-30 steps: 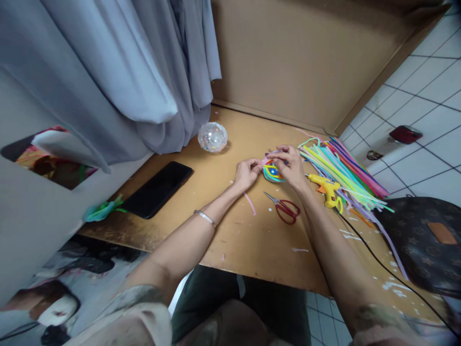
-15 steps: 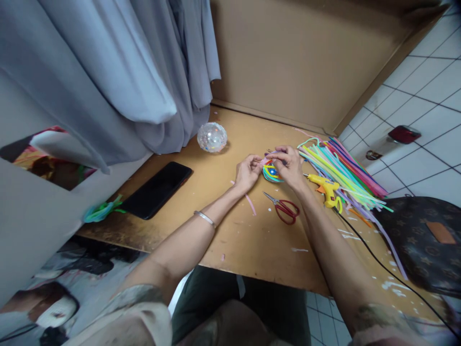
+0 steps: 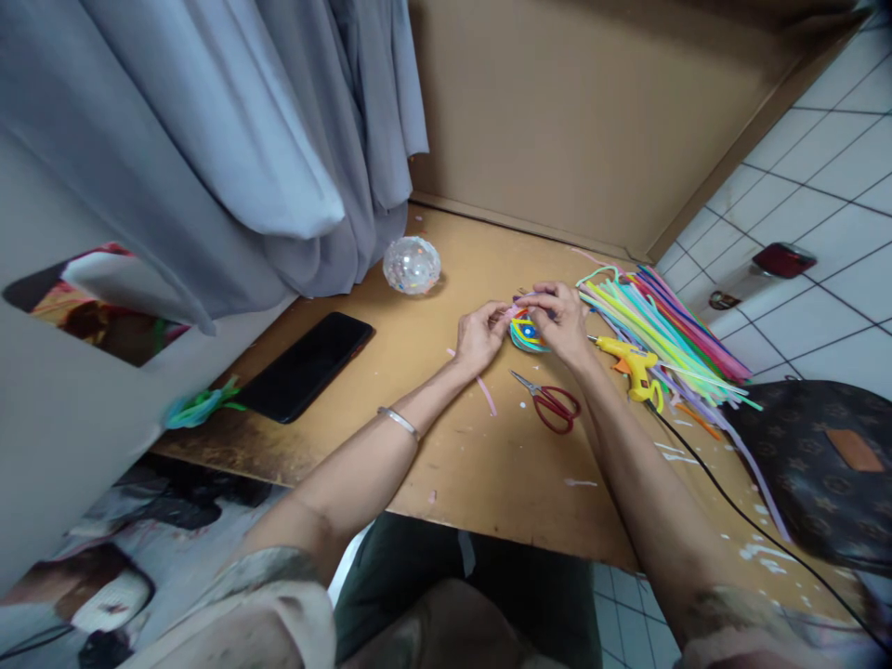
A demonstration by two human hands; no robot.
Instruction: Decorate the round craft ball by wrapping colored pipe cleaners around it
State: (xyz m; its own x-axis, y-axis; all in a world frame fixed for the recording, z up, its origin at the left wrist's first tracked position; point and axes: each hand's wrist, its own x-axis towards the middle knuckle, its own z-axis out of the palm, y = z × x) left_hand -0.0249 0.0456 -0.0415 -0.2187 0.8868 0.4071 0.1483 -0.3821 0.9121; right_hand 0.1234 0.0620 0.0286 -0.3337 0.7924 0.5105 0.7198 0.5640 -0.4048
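Between my two hands is a small rounded craft piece of coiled, colourful pipe cleaners (image 3: 528, 332), with blue, yellow, teal and orange showing. My left hand (image 3: 482, 336) pinches a pink bit at its left edge, fingertips pressed together. From above and the right, my right hand (image 3: 561, 321) closes its thumb and fingers on the same piece and covers part of it. Just below the hands lie red-handled scissors (image 3: 554, 407), blades pointing up and left. A loose pink strip (image 3: 486, 395) rests by my left wrist.
A yellow glue gun (image 3: 631, 364) with a black cord lies right of my right hand, beside a bundle of colourful pipe cleaners (image 3: 669, 321). A brown patterned bag (image 3: 822, 465) is at far right. Leftward are a clear ball (image 3: 412, 266), a black phone (image 3: 307, 367) and a grey curtain (image 3: 279, 139).
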